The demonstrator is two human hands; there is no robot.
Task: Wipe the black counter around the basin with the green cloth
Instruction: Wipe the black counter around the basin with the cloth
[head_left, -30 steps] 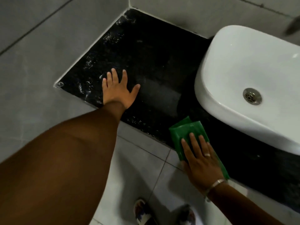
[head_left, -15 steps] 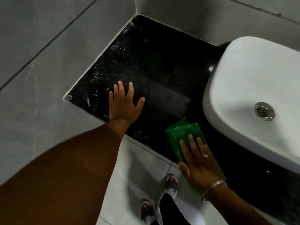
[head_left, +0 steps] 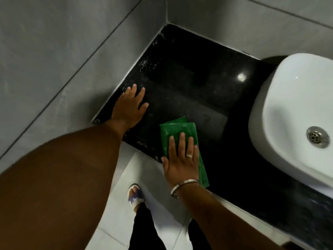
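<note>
The black counter [head_left: 189, 83] fills the corner between two grey walls, with wet specks along its left side. A white basin [head_left: 295, 109] stands on its right part. The folded green cloth [head_left: 177, 131] lies flat near the counter's front edge. My right hand [head_left: 182, 159] presses down on the cloth's near half with fingers spread and flat, a ring and a bangle on it. My left hand [head_left: 130, 107] rests palm down on the counter's front left corner, fingers apart, holding nothing.
Grey tiled walls [head_left: 63, 60] close in the counter at the left and back. The basin's metal drain [head_left: 317, 137] shows at the right. Below the counter edge is pale floor tile [head_left: 144, 170] with my sandalled foot [head_left: 135, 195] and dark trouser leg.
My right hand has slid the green cloth leftward along the front edge, away from the basin and closer to my left hand. The camera view has shifted, and the left hand stays planted.
</note>
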